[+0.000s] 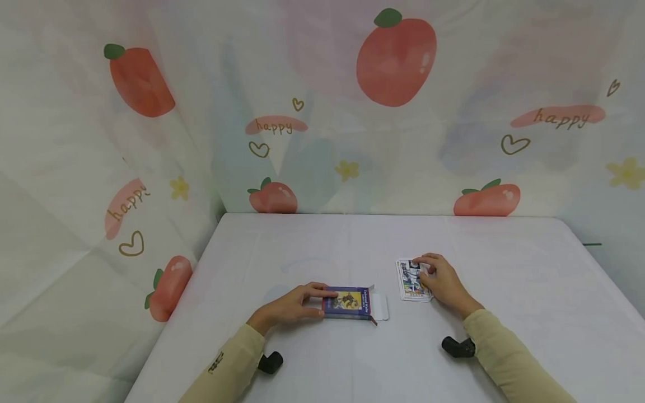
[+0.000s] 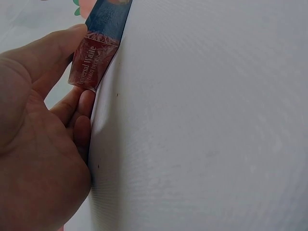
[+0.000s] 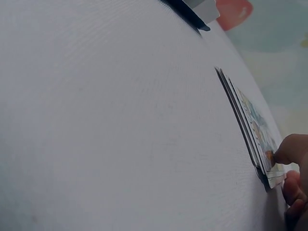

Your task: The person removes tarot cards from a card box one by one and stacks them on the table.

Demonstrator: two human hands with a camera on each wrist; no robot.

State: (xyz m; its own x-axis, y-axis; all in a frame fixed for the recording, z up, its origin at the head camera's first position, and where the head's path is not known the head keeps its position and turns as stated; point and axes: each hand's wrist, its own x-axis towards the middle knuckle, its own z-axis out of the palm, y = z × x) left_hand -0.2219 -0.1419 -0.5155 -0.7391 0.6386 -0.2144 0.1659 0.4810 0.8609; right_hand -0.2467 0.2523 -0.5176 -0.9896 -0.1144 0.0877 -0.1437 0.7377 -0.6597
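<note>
A blue and red tarot card box (image 1: 347, 303) lies flat on the table, its end flap open toward the right. My left hand (image 1: 292, 304) grips the box's left end between thumb and fingers. In the left wrist view, the red end of the tarot box (image 2: 94, 60) reads "Universal Waite". Right of the box is a slightly uneven stack of tarot cards (image 1: 409, 282), the top one face up. My right hand (image 1: 445, 282) pinches the stack's right side. The right wrist view has the thumb (image 3: 291, 149) on the top card's face and fingers at its edge.
A white cloth covers the table (image 1: 312, 364). Behind and to the left hang pale curtains (image 1: 322, 162) printed with peaches and "happy". A black wrist device (image 1: 271, 362) sits at the left sleeve, another black device (image 1: 458, 347) at the right.
</note>
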